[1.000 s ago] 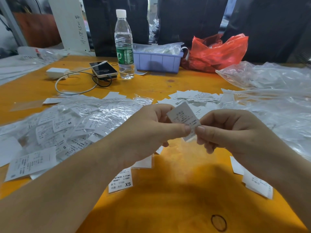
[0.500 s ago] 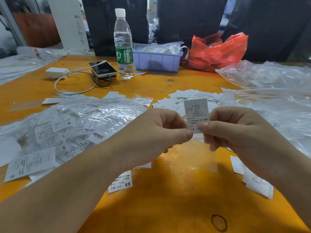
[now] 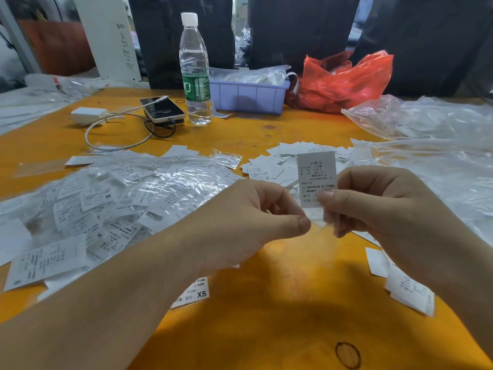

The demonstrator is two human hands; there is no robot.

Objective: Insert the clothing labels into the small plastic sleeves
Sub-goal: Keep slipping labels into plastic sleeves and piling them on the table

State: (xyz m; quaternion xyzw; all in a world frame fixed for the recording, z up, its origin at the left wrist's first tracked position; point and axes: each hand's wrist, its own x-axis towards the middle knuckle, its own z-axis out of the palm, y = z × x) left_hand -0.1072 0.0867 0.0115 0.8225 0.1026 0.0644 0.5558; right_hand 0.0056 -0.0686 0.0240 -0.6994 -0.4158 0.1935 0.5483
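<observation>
Between right fingertips (image 3: 326,196), upright label (image 3: 316,174)

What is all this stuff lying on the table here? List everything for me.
table: one, orange, under everything
sleeved labels: many, white in clear plastic, heaped left
loose labels: many, white, centre
XS label: one, white, near left forearm
water bottle: one, clear, back
tray: one, lilac, right of bottle
red bag: one, back right
clear bags: several, right
phone: one, left of bottle
charger: one, white, back left
held label: one, white, upright
left hand: pinching a clear sleeve
right hand: pinching held label
</observation>
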